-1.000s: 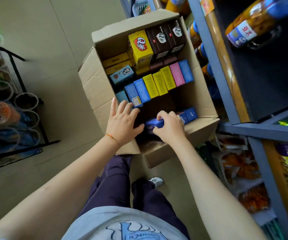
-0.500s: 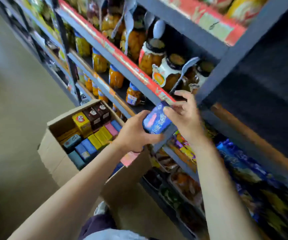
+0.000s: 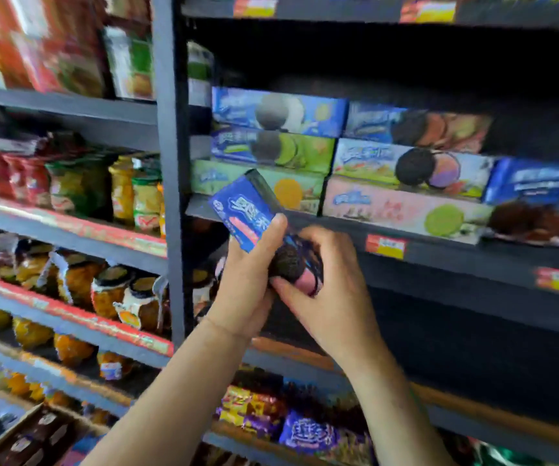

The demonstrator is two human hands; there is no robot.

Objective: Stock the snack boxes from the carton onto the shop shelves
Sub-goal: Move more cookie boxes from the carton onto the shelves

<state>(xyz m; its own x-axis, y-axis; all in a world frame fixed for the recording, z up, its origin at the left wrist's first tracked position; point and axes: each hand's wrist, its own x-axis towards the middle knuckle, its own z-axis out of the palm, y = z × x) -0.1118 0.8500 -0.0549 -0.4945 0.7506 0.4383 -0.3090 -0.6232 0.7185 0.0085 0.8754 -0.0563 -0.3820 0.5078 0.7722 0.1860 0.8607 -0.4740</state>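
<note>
A blue cookie box [image 3: 246,210] with a pink stripe and a dark biscuit picture is held tilted in front of the shelf edge. My left hand [image 3: 247,280] grips it from the left, thumb over its face. My right hand [image 3: 328,290] pinches its lower end from the right. Just behind it, the shelf [image 3: 456,260] carries stacked cookie boxes [image 3: 338,156] in blue, green and pink. The carton [image 3: 25,438] shows only at the bottom left corner, with dark brown boxes inside.
A grey upright post [image 3: 170,183] divides the bays. Jars of fruit [image 3: 126,297] and packets fill the left shelves. Snack bags [image 3: 291,422] lie on the lower shelf. The space above the stacked boxes is dark and open.
Both hands lifted the blue box out of the carton and up to the cookie shelf. My view swung from the floor carton up to the shelves.
</note>
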